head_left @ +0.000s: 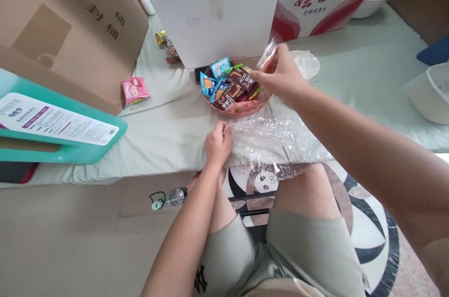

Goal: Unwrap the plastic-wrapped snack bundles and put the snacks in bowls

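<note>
In the head view, my left hand (218,143) is closed at the edge of a sheet of clear plastic film (277,140), which it pinches. The crinkled film spreads to the right and hangs over the table's front edge. My right hand (283,68) grips a small packet in shiny clear wrapping (267,59), held above the right side of a pink see-through bowl (254,61); its contents are blurred. Wrapped snacks fill the bowl, among them brown cocoa packets (231,89) and blue packets (220,68).
A pink snack packet (135,90) lies left, near a brown carton (70,21) and a teal container (70,131). White boxes (217,11) stand behind the bowl. A white tub (308,64) sits beyond my right hand. On the floor lies a plastic bottle (175,197).
</note>
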`<state>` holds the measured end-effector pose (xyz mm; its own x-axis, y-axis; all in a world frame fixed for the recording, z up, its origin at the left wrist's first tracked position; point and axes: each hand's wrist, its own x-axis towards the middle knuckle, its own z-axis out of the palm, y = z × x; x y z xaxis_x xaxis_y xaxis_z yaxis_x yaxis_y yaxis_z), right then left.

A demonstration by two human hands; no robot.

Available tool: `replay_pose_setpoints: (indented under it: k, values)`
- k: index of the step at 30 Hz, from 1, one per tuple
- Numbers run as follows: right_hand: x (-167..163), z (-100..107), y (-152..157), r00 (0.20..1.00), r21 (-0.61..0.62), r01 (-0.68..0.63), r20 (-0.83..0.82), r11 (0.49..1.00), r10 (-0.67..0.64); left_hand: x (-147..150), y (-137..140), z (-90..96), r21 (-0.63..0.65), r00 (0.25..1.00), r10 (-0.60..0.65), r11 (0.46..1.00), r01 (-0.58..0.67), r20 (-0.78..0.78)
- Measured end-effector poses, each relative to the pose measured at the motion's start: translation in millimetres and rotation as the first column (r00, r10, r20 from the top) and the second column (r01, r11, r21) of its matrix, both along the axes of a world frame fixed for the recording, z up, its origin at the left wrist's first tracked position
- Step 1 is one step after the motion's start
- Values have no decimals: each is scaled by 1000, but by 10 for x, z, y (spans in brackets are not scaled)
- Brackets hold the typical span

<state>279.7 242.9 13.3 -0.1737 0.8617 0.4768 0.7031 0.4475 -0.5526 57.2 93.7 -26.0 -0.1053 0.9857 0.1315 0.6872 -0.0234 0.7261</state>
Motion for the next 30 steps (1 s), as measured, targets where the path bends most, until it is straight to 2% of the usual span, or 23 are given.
replay_pose_setpoints:
  k: [3,5,7,11,13,15,16,17,19,21,24,27,30]
  values:
    - [14,-123,39,991,-141,47,127,989,-29,4,1,7,4,1000,-2,1000,2,11]
    - [22,-145,4,982,-161,70,187,984,-40,6,0,11,6,1000,1,1000,-1,11]
    - [29,-81,-102,977,-162,75,209,984,-40,8,-3,16,5,1000,14,1000,-14,9]
    - [109,169,-597,990,-114,54,134,992,-38,17,-12,32,10,999,22,1000,-22,38]
    - [203,194,-939,993,-88,67,106,994,-58,23,-17,41,14,998,23,1000,-24,56]
    - [318,94,-1258,990,-98,52,137,994,-38,30,-19,45,13,996,22,1000,-23,87]
    - [378,9,-1389,986,-121,7,165,993,13,30,-19,44,11,994,16,1000,-17,107]
    - [434,-84,-1495,977,-149,-45,198,988,74,28,-18,41,10,992,6,1000,-7,125]
    - [531,-250,-1635,963,-183,-62,246,981,107,12,-21,37,5,987,-17,1000,17,159]
    - [600,-338,-1691,962,-175,-7,269,985,55,-23,-33,50,-5,977,-49,999,51,206]
    - [643,-323,-1674,965,-136,61,262,989,-24,-100,-69,140,0,964,-128,991,132,234]
    - [613,-251,-1591,966,-117,65,255,991,-34,-177,-99,304,50,964,-205,979,200,167]
    - [537,-190,-1501,967,-105,42,255,994,-14,-253,-85,458,96,963,-219,974,205,159]
